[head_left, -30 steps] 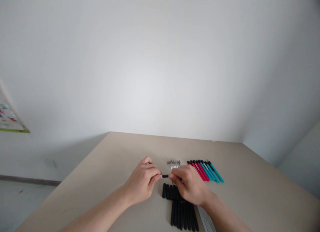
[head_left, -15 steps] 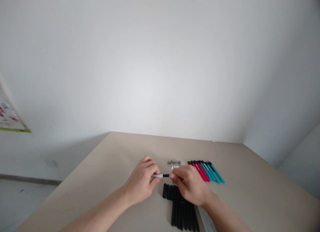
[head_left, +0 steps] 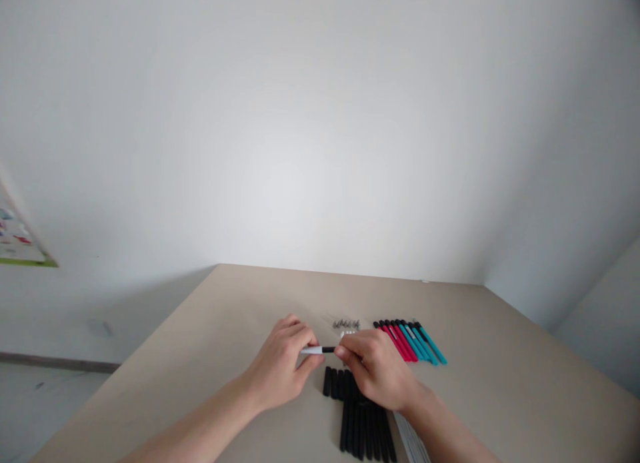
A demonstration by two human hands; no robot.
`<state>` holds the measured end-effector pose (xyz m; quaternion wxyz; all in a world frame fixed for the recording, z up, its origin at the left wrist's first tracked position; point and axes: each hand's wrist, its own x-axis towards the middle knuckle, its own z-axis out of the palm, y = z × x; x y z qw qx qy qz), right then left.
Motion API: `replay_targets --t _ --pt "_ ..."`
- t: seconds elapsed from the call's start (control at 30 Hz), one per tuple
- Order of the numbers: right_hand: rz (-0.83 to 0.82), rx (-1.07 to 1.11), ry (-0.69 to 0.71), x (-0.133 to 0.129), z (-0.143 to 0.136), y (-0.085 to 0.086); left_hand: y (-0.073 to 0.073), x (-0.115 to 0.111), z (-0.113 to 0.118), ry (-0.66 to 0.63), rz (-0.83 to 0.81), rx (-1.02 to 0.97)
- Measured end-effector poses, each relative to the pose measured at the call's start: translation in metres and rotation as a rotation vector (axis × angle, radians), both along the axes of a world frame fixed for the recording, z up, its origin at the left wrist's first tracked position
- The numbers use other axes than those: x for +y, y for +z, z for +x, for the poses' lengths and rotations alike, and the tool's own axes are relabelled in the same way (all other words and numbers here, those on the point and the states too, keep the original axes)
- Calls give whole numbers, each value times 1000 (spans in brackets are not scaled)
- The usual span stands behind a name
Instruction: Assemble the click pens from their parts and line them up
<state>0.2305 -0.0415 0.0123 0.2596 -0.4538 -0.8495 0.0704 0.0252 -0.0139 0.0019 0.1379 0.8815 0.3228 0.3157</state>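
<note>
Above the table, a white-and-black pen [head_left: 314, 350] is held level between my two hands. My left hand [head_left: 281, 360] pinches its white end between thumb and fingers, and the far tip is hidden in that hand. The fingers of my right hand [head_left: 373, 366] are closed round the black end, so only a short black stretch shows. Short black tubes [head_left: 334, 383] lie just below the hands, partly covered by my right hand. Longer black tubes [head_left: 363, 430] lie side by side nearer to me.
Finished-looking red pens [head_left: 400, 341] and teal pens [head_left: 424, 343] with black ends lie in a row on the right. Small metal springs [head_left: 346, 324] and small white pieces [head_left: 347, 333] sit beyond my hands. Thin white rods [head_left: 413, 440] lie by my right forearm. A wall [head_left: 320, 150] backs the table [head_left: 240, 296].
The thumb of my left hand has shifted slightly away from the pen's white part, showing more of it. The view has moved a little; the pen stays between both hands.
</note>
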Motion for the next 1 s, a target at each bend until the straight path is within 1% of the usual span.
replay_targets --t 0.1,0.17,0.33,0.5,0.67,0.77,1.0 --pt "-6 -13 -10 0 2 -1 -1 -1 -1 -53 7 35" --pt "-7 -24 -18 0 3 -1 -2 0 -1 -49 9 26" --pt "0 -32 -34 -1 3 -2 -3 3 0 24 23 -36" --pt "7 -35 -28 0 1 0 3 0 -1 90 67 0" --pt "5 -23 -37 0 2 1 8 -2 -2 28 58 76" --pt "-9 -41 -36 -1 4 0 6 0 0 25 34 98" --pt "-35 -65 -74 -1 3 -2 -3 5 2 42 16 -30"
